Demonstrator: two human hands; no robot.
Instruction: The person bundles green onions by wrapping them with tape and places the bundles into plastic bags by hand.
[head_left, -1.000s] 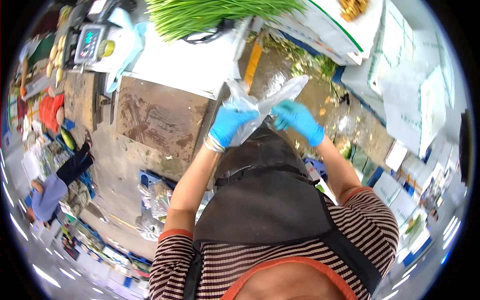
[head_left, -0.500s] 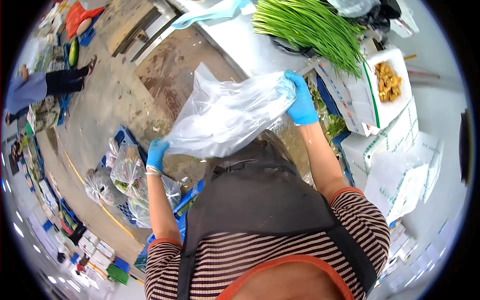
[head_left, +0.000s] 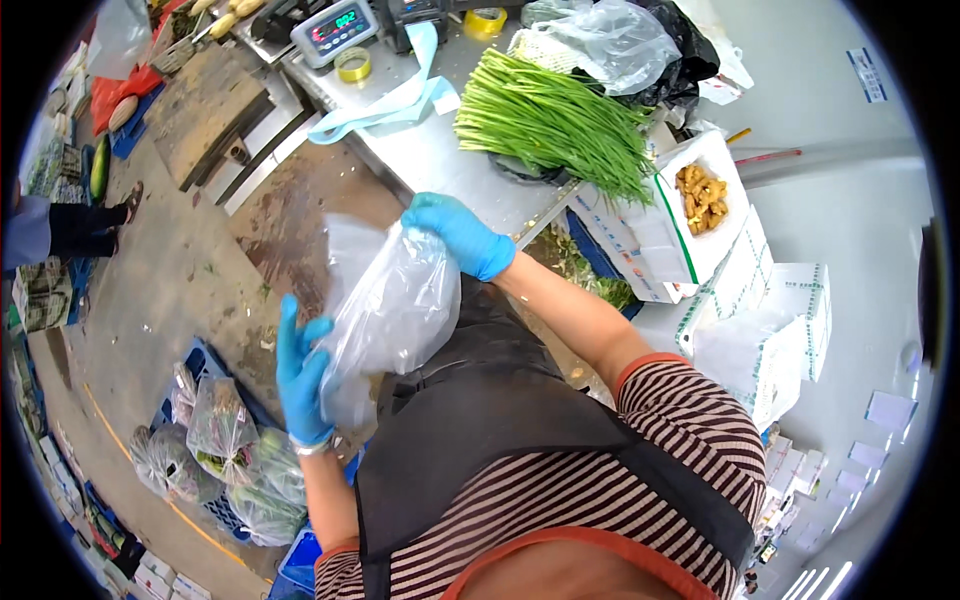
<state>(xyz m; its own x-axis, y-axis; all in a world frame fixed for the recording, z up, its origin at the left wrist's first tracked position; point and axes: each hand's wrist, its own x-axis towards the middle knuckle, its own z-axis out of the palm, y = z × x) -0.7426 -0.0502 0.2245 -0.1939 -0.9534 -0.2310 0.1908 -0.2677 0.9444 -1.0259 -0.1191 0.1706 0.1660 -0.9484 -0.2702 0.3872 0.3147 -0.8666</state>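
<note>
My right hand (head_left: pixel 457 236), in a blue glove, pinches the upper edge of a clear plastic bag (head_left: pixel 405 300) in front of my dark apron. The bag hangs loose and crumpled from it. My left hand (head_left: pixel 303 378), also gloved in blue, is beside the bag's left side with its fingers spread; the thumb side is partly behind the plastic. Beyond my right hand lies a big bundle of long green chives (head_left: pixel 560 125) on a metal table (head_left: pixel 425 155). A light blue plastic strip (head_left: pixel 385 118) is draped over the table's left edge.
A digital scale (head_left: pixel 335 32) and yellow tape rolls (head_left: pixel 352 65) stand at the table's back. To the right, ginger (head_left: pixel 701 198) sits in a white foam box (head_left: pixel 668 235). Bagged vegetables (head_left: pixel 220 420) fill a blue crate at lower left. A person (head_left: pixel 75 228) stands far left.
My right hand has moved left and inward with the bag, which is now bunched rather than stretched between both hands. My left hand has let go and spread its fingers. The view has shifted.
</note>
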